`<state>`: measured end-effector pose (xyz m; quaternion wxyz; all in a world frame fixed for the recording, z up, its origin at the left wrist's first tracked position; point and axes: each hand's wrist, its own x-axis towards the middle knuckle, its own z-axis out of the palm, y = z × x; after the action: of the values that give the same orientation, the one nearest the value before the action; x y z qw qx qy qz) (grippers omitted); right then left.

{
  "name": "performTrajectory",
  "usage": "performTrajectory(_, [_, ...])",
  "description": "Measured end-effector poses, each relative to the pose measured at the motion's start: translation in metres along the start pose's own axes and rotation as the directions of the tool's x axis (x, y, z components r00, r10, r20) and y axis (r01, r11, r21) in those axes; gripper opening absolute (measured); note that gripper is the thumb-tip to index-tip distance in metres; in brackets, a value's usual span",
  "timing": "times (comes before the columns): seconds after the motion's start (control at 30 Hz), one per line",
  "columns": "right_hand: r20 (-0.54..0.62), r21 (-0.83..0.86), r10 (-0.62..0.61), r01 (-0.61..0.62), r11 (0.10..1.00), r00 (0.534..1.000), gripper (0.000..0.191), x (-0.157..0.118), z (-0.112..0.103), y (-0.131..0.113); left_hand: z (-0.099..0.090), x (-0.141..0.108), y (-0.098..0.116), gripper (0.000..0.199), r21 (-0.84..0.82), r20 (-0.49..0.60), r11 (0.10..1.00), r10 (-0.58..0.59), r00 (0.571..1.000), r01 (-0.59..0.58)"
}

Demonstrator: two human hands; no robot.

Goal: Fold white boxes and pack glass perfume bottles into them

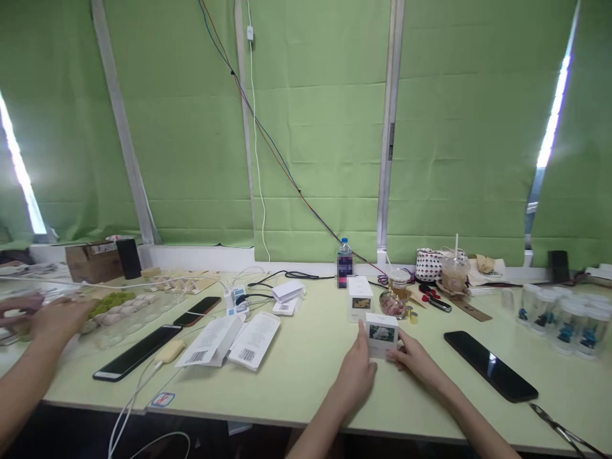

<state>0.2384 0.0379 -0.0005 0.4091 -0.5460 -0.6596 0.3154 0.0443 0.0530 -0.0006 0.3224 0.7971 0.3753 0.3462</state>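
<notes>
Both hands, left (357, 371) and right (415, 358), gripping small white box (381, 333) from either side, just before second white box (359, 299), black phone (490, 365) rightward.

left hand (357, 373) + right hand (415, 358): clasp small white box (381, 335) from both sides | on pale green table (310, 376) | black phone (490, 365) lying to the right

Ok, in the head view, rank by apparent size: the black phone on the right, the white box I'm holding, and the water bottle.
1. black phone
2. white box, between left hand and right hand
3. water bottle, though it's farther away, so unsure.
</notes>
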Motion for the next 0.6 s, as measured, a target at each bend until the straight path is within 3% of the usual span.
performTrajectory(0.1, [-0.081,-0.063,-0.031,0.025,0.998,0.996,0.033,0.018,0.006,0.004,-0.005,0.022,-0.015,0.099,-0.135,-0.022,0.984,-0.123,0.992,0.119])
performTrajectory(0.37, [-0.238,-0.199,-0.064,0.016,0.98,0.969,0.017,0.065,0.023,0.011,-0.009,0.072,-0.041,0.086,-0.204,-0.121,0.963,-0.203,0.972,0.176])
performTrajectory(0.6, [-0.223,-0.131,-0.014,-0.015,0.991,0.975,0.043,0.073,0.028,0.019,-0.013,0.085,-0.05,0.076,-0.238,-0.14,0.958,-0.196,0.971,0.16])
